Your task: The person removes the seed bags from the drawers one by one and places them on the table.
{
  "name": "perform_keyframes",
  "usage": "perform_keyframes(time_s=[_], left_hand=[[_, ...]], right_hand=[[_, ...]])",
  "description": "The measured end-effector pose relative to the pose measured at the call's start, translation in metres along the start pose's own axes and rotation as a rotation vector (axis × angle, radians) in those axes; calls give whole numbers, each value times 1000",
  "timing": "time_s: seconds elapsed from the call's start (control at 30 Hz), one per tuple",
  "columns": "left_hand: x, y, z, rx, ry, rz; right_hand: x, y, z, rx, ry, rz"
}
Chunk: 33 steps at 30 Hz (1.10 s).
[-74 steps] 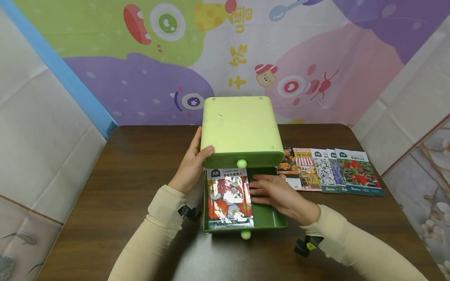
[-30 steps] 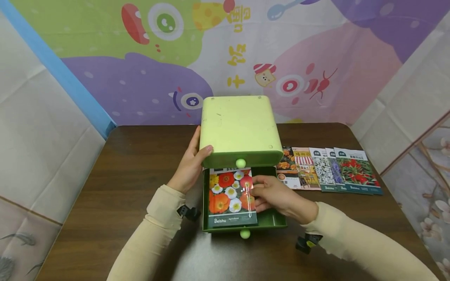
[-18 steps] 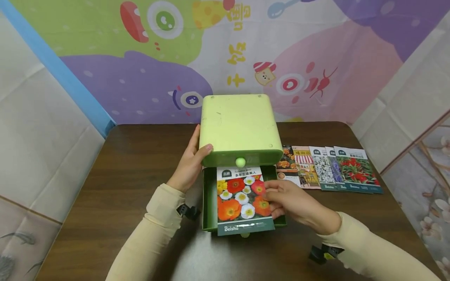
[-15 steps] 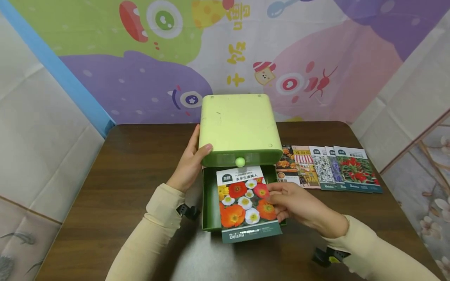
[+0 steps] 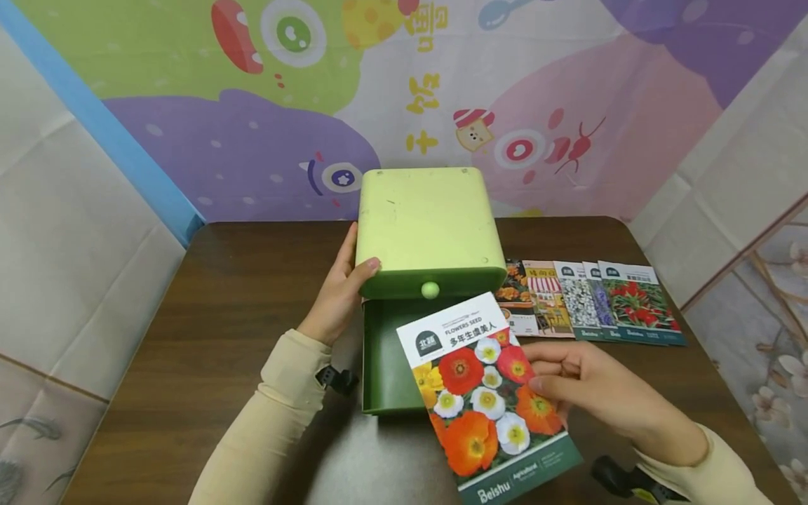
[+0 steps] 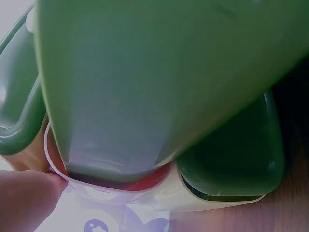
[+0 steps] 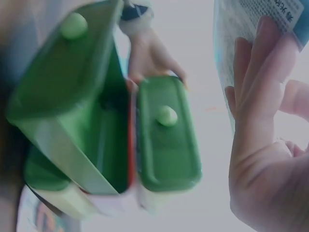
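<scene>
A light-green drawer unit (image 5: 429,217) stands on the table, its middle drawer (image 7: 60,89) pulled out between the top drawer (image 7: 166,145) and a lower one (image 6: 244,159). My left hand (image 5: 330,305) rests against the unit's left side, fingers straight along it, thumb at the upper front corner. In front of the unit, my right hand (image 5: 602,393) pinches the right edge of a flower seed packet (image 5: 486,414) printed with poppies. The packet is tilted and covers the right part of the open drawer; bare green floor (image 5: 388,351) shows at its left.
Several seed packets (image 5: 637,308) lie overlapping in a row on the brown table (image 5: 208,337), right of the unit. A cartoon-printed cloth (image 5: 265,154) hangs behind the table. Patterned panels (image 5: 732,175) stand on both sides.
My right hand has taken hold of the poppy packet in the drawer, lifted it out and brought it right and toward me, turning it slightly. My left hand has stayed on the unit.
</scene>
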State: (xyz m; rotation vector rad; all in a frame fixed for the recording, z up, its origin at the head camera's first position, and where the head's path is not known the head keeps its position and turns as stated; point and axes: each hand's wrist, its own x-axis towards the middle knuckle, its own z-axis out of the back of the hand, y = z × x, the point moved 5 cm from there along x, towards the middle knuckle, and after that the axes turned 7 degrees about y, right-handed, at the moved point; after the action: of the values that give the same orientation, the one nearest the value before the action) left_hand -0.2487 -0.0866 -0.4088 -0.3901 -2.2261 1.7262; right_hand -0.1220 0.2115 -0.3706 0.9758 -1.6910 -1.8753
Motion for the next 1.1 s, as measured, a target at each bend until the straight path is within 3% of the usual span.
perform_keyframes(time_s=[0.23, 0.47, 0.67, 0.77, 0.93, 1.1], left_hand=[[0, 0, 1, -5, 10, 1], [0, 0, 0, -34, 16, -8], [1, 0, -1, -38, 20, -16], [1, 0, -1, -41, 19, -17], [0, 0, -1, -37, 19, -18], [1, 0, 0, -30, 19, -21]], right_hand=[[-31, 9, 27, -27, -216, 95], [-50, 15, 63, 117, -408, 224], [-60, 4, 97, 172, -595, 243], [-62, -7, 112, 197, -646, 229], [-62, -32, 133, 196, -715, 118], [-57, -63, 141, 204, -710, 50]])
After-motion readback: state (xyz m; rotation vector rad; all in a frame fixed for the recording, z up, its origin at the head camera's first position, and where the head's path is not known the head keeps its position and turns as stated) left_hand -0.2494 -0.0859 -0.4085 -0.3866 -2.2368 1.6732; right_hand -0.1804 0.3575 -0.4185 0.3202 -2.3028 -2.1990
